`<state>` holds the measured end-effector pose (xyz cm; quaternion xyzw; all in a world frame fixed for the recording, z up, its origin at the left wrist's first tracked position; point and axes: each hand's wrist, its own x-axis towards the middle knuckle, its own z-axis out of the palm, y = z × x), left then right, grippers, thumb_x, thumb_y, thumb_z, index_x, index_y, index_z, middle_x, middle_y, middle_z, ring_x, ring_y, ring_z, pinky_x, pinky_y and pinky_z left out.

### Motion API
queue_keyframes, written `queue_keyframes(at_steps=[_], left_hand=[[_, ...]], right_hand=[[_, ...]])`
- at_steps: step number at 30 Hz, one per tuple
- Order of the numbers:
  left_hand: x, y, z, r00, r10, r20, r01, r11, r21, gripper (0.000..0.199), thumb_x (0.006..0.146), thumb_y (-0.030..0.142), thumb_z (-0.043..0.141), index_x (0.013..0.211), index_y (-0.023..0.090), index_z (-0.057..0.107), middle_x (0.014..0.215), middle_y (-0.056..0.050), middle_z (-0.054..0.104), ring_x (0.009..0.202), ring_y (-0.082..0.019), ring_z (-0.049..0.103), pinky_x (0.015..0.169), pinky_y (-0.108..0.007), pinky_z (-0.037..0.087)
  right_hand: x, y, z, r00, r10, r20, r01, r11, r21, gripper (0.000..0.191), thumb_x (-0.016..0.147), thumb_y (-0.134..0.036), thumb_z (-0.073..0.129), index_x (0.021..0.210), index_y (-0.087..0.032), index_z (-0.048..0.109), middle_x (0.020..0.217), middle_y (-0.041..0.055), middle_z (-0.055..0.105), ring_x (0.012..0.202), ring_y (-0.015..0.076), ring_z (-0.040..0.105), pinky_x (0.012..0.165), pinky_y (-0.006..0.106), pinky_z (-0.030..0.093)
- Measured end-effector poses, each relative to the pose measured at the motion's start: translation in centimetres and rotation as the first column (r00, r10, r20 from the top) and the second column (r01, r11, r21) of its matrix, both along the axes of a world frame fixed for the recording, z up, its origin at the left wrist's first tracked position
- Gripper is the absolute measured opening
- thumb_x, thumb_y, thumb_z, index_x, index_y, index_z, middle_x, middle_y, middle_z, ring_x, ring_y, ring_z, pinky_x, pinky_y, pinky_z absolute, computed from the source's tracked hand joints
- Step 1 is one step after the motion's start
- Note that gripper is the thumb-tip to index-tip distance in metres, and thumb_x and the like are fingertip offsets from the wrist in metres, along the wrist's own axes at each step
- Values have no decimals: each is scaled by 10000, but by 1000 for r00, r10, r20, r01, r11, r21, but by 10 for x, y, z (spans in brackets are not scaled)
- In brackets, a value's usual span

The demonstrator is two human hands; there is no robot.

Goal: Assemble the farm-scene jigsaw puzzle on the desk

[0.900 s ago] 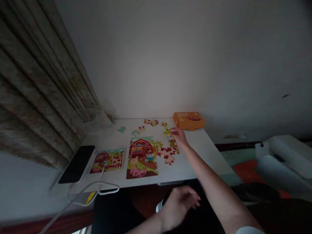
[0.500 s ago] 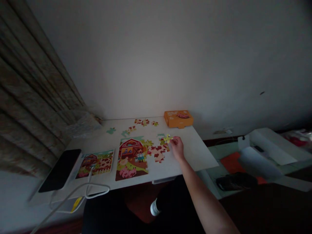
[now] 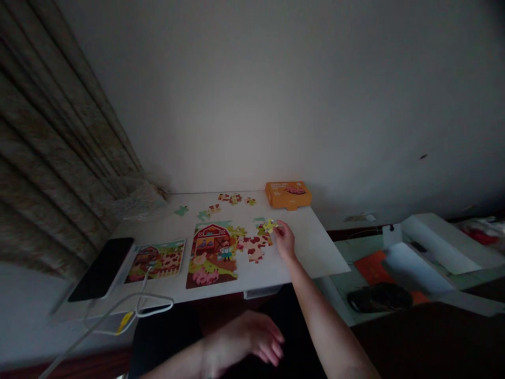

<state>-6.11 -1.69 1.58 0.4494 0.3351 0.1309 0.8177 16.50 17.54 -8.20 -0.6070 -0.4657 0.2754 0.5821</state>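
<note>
My right hand [image 3: 284,239] reaches onto the white table [image 3: 315,247] and pinches a yellow jigsaw piece [image 3: 270,226] at its fingertips. That piece sits just above the right side of a part-built farm jigsaw puzzle [image 3: 211,255] showing a red barn, with cow-patterned pieces [image 3: 254,247] joined beside it. My left hand [image 3: 244,337] hangs below the table edge, fingers loosely curled and holding nothing. Loose puzzle pieces [image 3: 231,199] lie farther back. A farm picture card [image 3: 155,260] lies left of the puzzle.
An orange box [image 3: 288,195] stands at the table's back edge. A black phone [image 3: 101,268] and a white cable [image 3: 142,305] lie at the left, near a patterned curtain [image 3: 59,131]. Past the right edge, lower down, are white rolled objects [image 3: 430,252] and an orange mat [image 3: 371,268].
My right hand has moved back from near the orange box to the puzzle's right side with the yellow piece. My left hand has come back into view low down. The view has shifted slightly.
</note>
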Motion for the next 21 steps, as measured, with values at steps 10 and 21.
queue_keyframes(at_steps=[10, 21], left_hand=[[-15, 141, -4, 851, 495, -174, -135, 527, 839, 283, 913, 246, 568, 1163, 212, 697, 1103, -75, 754, 1002, -227, 706, 973, -394, 542], [4, 203, -47, 858, 488, -158, 29, 262, 965, 721, 852, 220, 760, 1509, 239, 465, 1514, -141, 548, 1408, -288, 526, 1188, -501, 420]], right_hand=[[-14, 0, 10, 991, 51, -122, -55, 998, -29, 473, 740, -636, 710, 934, -208, 657, 724, 28, 730, 686, 217, 698, 678, 335, 555], [-44, -7, 29, 914, 187, -360, -229, 970, -79, 425, 644, -575, 848, 772, -209, 674, 715, 11, 716, 676, 192, 661, 621, 292, 510]])
